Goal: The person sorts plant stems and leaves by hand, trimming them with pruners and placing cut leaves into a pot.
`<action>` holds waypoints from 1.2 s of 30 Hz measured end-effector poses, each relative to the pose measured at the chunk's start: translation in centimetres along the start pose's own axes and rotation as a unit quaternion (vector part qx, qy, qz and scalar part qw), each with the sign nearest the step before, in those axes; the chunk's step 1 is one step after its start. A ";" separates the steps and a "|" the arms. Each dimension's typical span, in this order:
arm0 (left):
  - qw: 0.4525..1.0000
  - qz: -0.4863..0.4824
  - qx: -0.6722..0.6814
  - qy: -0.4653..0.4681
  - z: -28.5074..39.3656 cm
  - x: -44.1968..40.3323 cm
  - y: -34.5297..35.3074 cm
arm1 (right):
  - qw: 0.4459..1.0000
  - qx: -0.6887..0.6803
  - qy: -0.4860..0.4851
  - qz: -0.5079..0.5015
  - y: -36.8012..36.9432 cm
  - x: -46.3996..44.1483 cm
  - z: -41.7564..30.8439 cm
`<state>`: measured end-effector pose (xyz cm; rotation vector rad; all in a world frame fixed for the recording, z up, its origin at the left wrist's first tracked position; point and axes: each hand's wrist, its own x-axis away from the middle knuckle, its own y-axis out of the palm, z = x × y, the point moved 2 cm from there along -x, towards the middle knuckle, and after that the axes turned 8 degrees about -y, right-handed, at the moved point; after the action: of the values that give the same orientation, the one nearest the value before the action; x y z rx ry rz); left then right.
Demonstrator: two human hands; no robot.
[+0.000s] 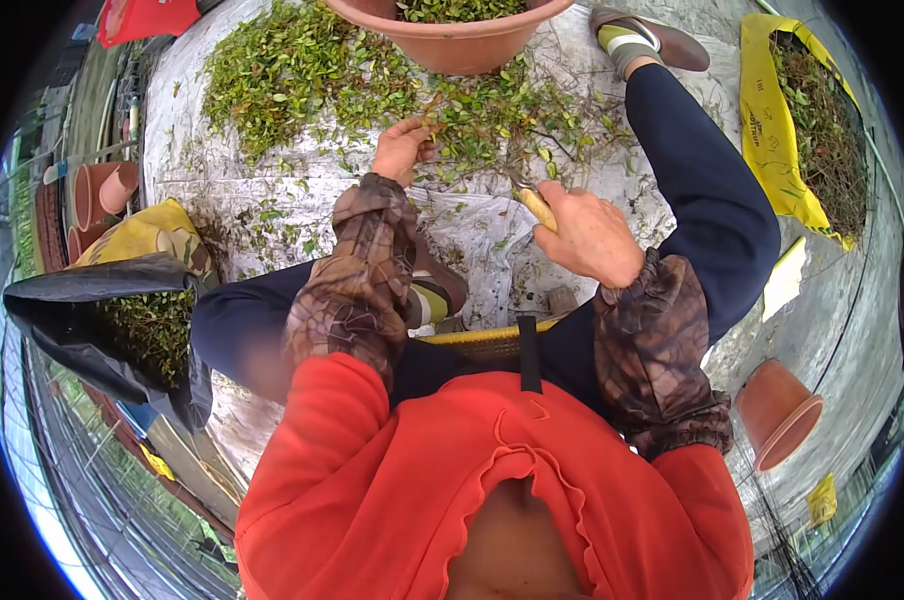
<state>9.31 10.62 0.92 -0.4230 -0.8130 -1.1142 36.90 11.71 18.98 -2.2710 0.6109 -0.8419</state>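
Observation:
My left hand (405, 148) is closed at the near edge of a spread of leafy cuttings (292, 75), its fingers pinched on a thin stem. To its right, my right hand (592, 236) is wrapped round the yellow handle of a cutting tool (535, 205). The tool's dark metal tip points up and left, towards loose twigs on the white sheet (472, 235). Whether its blades are apart is too small to tell. Beyond my hands stands a large terracotta-coloured tub (457, 48) with green leaves inside.
A yellow sack (777, 140) of twigs lies at the right. At the left stands a black bag (57, 305) with leaves in it. Terracotta-coloured pots (772, 405) are at the lower right and far left. My legs and shoes flank the work area.

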 end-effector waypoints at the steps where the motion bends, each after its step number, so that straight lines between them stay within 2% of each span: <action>1: 1.000 -0.015 0.022 -0.003 0.4 0.4 -0.2 | 1.000 -0.001 0.001 -0.005 0.0 0.0 0.0; 6: 0.994 -0.083 0.074 0.002 2.6 2.9 -0.4 | 1.000 -0.005 -0.006 -0.008 0.4 0.1 0.3; 9: 0.987 -0.154 -0.001 0.035 6.4 5.5 0.0 | 1.000 -0.005 -0.015 -0.004 0.4 0.2 0.4; 12: 0.961 -0.224 -0.022 0.162 14.0 9.5 1.5 | 1.000 -0.008 -0.017 -0.005 0.3 0.3 0.4; 14: 0.922 -0.250 0.010 0.295 18.9 10.5 2.2 | 1.000 -0.005 -0.016 -0.011 0.3 0.5 0.2; 15: 0.933 -0.232 0.028 0.275 21.0 11.4 2.0 | 1.000 -0.001 -0.016 -0.012 0.2 0.5 0.0; 17: 0.953 -0.082 -0.006 0.290 21.3 15.0 3.8 | 1.000 0.006 -0.020 -0.008 0.1 0.4 -0.1; 18: 0.957 -0.020 -0.041 0.286 21.0 15.7 3.8 | 1.000 0.008 -0.021 -0.005 0.2 0.4 0.1; 20: 0.952 0.047 -0.177 0.247 18.3 10.6 -1.1 | 1.000 0.008 -0.019 -0.002 0.2 0.4 -0.1; 21: 0.960 0.071 -0.200 0.181 16.0 8.9 -2.5 | 1.000 0.008 -0.018 -0.002 0.0 0.5 -0.3; 22: 0.946 0.085 -0.297 0.103 14.1 8.8 -2.6 | 1.000 0.009 -0.016 -0.002 -0.1 0.4 -0.4; 23: 0.934 0.064 -0.350 0.035 11.3 6.9 -3.6 | 1.000 0.012 -0.016 -0.002 0.0 0.4 -0.4; 24: 0.945 0.049 -0.324 -0.007 7.9 5.1 -4.9 | 1.000 0.015 -0.016 -0.003 0.1 0.4 -0.4; 26: 0.931 0.025 -0.358 -0.062 3.1 3.6 -5.8 | 1.000 0.018 -0.016 -0.013 0.3 0.4 -0.3; 29: 0.918 0.047 -0.362 -0.157 -2.0 2.1 -6.7 | 0.999 0.018 -0.017 -0.027 0.5 0.2 -0.2; 32: 0.898 0.030 -0.395 -0.192 -4.6 1.3 -8.1 | 0.999 0.016 -0.017 -0.029 0.5 0.0 -0.5; 36: 0.878 -0.012 -0.456 -0.144 -5.2 1.6 -8.4 | 0.999 0.017 -0.015 -0.036 0.5 -0.1 -0.5</action>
<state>3.93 2.70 -1.98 -1.3993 -0.4929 -1.4409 36.40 11.25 18.89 -2.2825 0.5008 -0.8444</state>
